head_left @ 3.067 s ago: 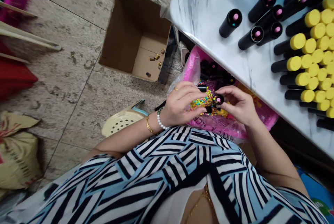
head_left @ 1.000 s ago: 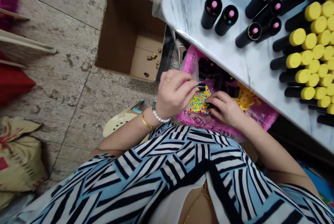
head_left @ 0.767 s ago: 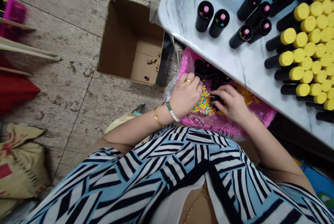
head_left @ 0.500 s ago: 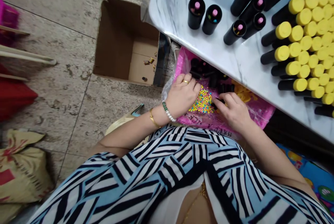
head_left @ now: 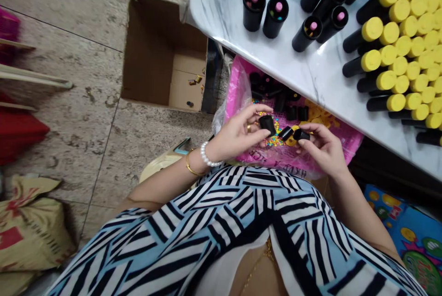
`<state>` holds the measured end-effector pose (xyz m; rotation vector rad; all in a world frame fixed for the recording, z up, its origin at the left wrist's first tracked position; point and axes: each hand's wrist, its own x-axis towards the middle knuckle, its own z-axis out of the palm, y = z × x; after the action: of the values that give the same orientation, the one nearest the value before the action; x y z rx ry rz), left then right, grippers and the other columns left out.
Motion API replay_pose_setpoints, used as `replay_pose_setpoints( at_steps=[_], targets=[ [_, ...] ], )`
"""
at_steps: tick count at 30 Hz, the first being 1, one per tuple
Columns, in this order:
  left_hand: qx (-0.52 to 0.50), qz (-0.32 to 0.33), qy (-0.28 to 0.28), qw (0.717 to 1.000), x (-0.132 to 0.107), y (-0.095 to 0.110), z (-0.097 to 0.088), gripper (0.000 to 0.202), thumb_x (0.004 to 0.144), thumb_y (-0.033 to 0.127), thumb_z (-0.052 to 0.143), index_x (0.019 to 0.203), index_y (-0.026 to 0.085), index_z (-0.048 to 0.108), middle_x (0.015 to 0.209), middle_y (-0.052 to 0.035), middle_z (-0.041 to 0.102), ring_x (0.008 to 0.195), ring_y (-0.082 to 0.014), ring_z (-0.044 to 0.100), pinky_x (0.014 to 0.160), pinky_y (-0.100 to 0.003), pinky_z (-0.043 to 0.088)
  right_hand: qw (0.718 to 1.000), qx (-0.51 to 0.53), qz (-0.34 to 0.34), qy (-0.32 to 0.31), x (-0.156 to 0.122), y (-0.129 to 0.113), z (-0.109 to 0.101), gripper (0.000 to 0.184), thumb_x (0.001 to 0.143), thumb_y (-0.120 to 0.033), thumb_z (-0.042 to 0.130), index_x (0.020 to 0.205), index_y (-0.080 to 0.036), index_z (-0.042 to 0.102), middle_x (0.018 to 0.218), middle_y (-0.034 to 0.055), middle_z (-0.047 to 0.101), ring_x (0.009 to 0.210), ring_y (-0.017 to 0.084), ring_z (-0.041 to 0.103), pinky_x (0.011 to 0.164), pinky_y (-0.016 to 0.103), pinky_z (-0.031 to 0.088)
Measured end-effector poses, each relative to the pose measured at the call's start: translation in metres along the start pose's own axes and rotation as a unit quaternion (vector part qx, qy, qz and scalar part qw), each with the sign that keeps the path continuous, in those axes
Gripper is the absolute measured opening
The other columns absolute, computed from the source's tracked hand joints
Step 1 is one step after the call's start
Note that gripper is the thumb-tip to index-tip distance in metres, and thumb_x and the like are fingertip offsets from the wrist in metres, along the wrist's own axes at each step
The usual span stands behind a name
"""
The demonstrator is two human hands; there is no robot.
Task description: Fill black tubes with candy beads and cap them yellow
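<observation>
My left hand (head_left: 238, 131) pinches a short black tube (head_left: 267, 124) above the pink bag (head_left: 276, 153) on my lap. My right hand (head_left: 322, 145) grips two more black tubes (head_left: 293, 134) just to its right. Inside the bag lie small coloured beads (head_left: 270, 140), loose black tubes (head_left: 276, 98) and yellow caps (head_left: 316, 113). On the marble table (head_left: 293, 66) stand open black tubes with pink centres (head_left: 253, 1) and rows of yellow-capped tubes (head_left: 404, 47).
An open cardboard box (head_left: 165, 56) with a few small bits sits on the tiled floor left of the table. A cream perforated stool (head_left: 162, 165) is by my left arm. Sacks (head_left: 31, 227) lie lower left; red and pink items at far left.
Both hands were down among the beads and tubes in the bag; now they are lifted, the left holding one black tube and the right holding two.
</observation>
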<state>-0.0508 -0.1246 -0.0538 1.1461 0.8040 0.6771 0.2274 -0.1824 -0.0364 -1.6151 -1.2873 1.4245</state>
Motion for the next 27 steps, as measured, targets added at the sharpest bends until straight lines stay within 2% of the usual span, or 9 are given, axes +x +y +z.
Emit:
replay_pose_setpoints(
  at_steps=[3, 7, 10, 13, 15, 17, 23, 25, 27],
  targets=[
    [-0.213, -0.122, -0.034, 0.969, 0.000, -0.001, 0.003, 0.057, 0.098, 0.039, 0.066, 0.148, 0.024, 0.045, 0.087, -0.0034, 0.072, 0.080, -0.0198, 0.079, 0.066, -0.026, 0.065, 0.996, 0.074, 0.050, 0.011, -0.003, 0.000, -0.001, 0.036, 0.093, -0.042, 0.074, 0.123, -0.026, 0.065, 0.083, 0.0013, 0.072, 0.065, 0.016, 0.070, 0.061, 0.031, 0.063],
    [-0.301, -0.168, -0.041, 0.938, 0.002, -0.001, 0.006, 0.052, 0.088, 0.041, 0.080, 0.130, 0.020, 0.056, 0.083, -0.0041, 0.075, 0.075, -0.0190, 0.079, 0.063, -0.022, 0.065, 0.998, 0.051, 0.046, 0.002, -0.005, 0.001, 0.001, 0.033, 0.096, -0.044, 0.069, 0.123, -0.026, 0.066, 0.082, 0.0017, 0.072, 0.068, 0.017, 0.071, 0.063, 0.032, 0.063],
    [-0.312, -0.167, -0.031, 0.935, 0.003, -0.003, 0.007, 0.050, 0.080, 0.041, 0.088, 0.113, 0.018, 0.058, 0.080, -0.0038, 0.076, 0.066, -0.0158, 0.076, 0.058, -0.019, 0.062, 0.996, -0.087, -0.033, -0.012, -0.008, 0.006, 0.001, 0.032, 0.095, -0.039, 0.069, 0.125, -0.027, 0.067, 0.103, 0.0056, 0.074, 0.089, 0.021, 0.073, 0.082, 0.039, 0.064],
    [-0.306, -0.174, -0.028, 0.936, 0.003, -0.006, 0.008, 0.053, 0.077, 0.043, 0.090, 0.107, 0.017, 0.055, 0.076, -0.0052, 0.077, 0.056, -0.0123, 0.071, 0.054, -0.017, 0.058, 0.950, -0.279, -0.138, -0.032, -0.009, 0.009, -0.001, 0.031, 0.093, -0.029, 0.069, 0.123, -0.027, 0.070, 0.119, 0.0099, 0.071, 0.110, 0.028, 0.068, 0.100, 0.049, 0.057],
    [-0.305, -0.175, -0.029, 0.936, 0.003, -0.009, 0.011, 0.052, 0.080, 0.046, 0.088, 0.107, 0.018, 0.054, 0.075, -0.0057, 0.077, 0.060, -0.0136, 0.073, 0.055, -0.017, 0.058, 0.928, -0.324, -0.182, -0.026, -0.007, 0.006, 0.000, 0.033, 0.093, -0.026, 0.068, 0.126, -0.027, 0.070, 0.125, 0.0121, 0.068, 0.118, 0.030, 0.065, 0.104, 0.052, 0.054],
    [-0.310, -0.172, -0.034, 0.934, 0.003, -0.011, 0.016, 0.051, 0.082, 0.049, 0.085, 0.106, 0.018, 0.053, 0.079, -0.0052, 0.076, 0.068, -0.0159, 0.076, 0.058, -0.019, 0.060, 0.933, -0.293, -0.206, -0.015, -0.004, -0.001, 0.006, 0.039, 0.093, -0.027, 0.070, 0.132, -0.028, 0.067, 0.132, 0.0120, 0.066, 0.125, 0.030, 0.063, 0.108, 0.052, 0.053],
    [-0.243, -0.124, -0.094, 0.957, -0.005, -0.009, 0.030, 0.051, 0.088, 0.057, 0.076, 0.112, 0.019, 0.053, 0.086, -0.0021, 0.072, 0.069, -0.0141, 0.074, 0.066, -0.025, 0.061, 0.965, -0.085, -0.239, -0.071, 0.006, -0.023, 0.035, 0.036, 0.090, -0.031, 0.076, 0.125, -0.029, 0.068, 0.129, 0.0082, 0.071, 0.123, 0.028, 0.067, 0.110, 0.050, 0.054],
    [-0.143, -0.062, -0.048, 0.987, -0.012, -0.007, 0.025, 0.044, 0.093, 0.054, 0.070, 0.115, 0.019, 0.055, 0.090, -0.0038, 0.073, 0.073, -0.0145, 0.073, 0.069, -0.027, 0.061, 0.971, -0.036, -0.228, -0.066, 0.009, -0.026, 0.037, 0.034, 0.089, -0.032, 0.077, 0.121, -0.028, 0.066, 0.125, 0.0084, 0.071, 0.119, 0.027, 0.069, 0.105, 0.047, 0.057],
    [0.005, 0.053, 0.079, 0.995, -0.020, -0.006, 0.014, 0.034, 0.097, 0.046, 0.068, 0.115, 0.019, 0.058, 0.101, -0.0071, 0.073, 0.088, -0.0170, 0.073, 0.080, -0.031, 0.062, 0.971, -0.049, -0.229, -0.038, 0.014, -0.029, 0.032, 0.037, 0.088, -0.032, 0.078, 0.122, -0.027, 0.064, 0.122, 0.0081, 0.071, 0.114, 0.025, 0.070, 0.100, 0.044, 0.060]
  ],
)
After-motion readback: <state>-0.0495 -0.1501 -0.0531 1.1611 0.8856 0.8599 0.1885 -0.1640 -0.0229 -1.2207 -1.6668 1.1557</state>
